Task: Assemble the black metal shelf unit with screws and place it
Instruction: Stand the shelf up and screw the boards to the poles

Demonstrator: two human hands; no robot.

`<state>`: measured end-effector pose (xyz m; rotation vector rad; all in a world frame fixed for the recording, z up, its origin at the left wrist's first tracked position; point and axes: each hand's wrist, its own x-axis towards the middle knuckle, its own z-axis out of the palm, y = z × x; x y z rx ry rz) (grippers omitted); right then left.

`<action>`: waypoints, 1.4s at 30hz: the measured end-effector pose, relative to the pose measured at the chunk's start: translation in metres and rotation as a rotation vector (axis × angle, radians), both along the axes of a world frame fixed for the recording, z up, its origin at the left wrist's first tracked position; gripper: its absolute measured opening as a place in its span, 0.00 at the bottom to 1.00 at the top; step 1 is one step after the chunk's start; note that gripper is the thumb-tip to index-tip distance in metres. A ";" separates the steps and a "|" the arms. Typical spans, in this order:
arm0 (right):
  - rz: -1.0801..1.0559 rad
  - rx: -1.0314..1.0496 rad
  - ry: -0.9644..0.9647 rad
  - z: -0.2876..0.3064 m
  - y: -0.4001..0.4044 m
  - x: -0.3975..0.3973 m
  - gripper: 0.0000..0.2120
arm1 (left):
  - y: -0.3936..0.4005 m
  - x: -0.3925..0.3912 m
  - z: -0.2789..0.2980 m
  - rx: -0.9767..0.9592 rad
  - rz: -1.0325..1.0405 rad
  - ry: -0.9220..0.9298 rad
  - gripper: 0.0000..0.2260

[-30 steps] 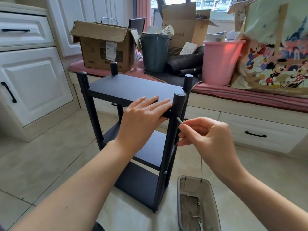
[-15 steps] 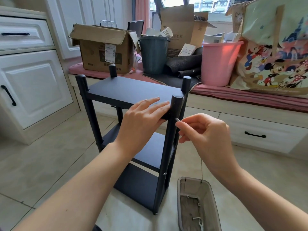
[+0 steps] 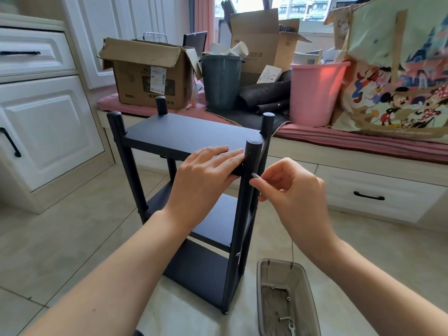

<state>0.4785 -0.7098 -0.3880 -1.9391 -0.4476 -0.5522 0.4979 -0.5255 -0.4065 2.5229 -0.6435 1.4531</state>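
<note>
Right hand [image 3: 288,190] has edged its thin metal tool [image 3: 255,176] closer to the front post.
Black shelf unit [image 3: 189,180] stands on the tiled floor [image 3: 60,238]; left hand [image 3: 206,175] rests flat, fingers straight, on the top shelf; right fingers pinch the tool; a parts tray [image 3: 263,287] sits beside it.

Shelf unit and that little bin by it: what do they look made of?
Shelf unit: looks like matte black painted metal, with an even, dull sheen; the panels could be coated board. Bin: seemingly translucent grey plastic, its walls letting light through, with small screws inside.
</note>
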 end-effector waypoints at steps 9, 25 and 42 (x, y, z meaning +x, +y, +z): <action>0.045 -0.023 0.029 -0.003 0.000 -0.004 0.09 | 0.000 -0.001 0.000 0.005 0.010 0.002 0.17; 0.031 0.034 0.011 -0.003 0.000 0.000 0.04 | 0.001 0.002 -0.002 -0.004 0.001 -0.007 0.17; -0.057 -0.148 -0.088 0.000 0.002 0.000 0.03 | 0.000 0.002 -0.002 -0.005 -0.002 -0.016 0.18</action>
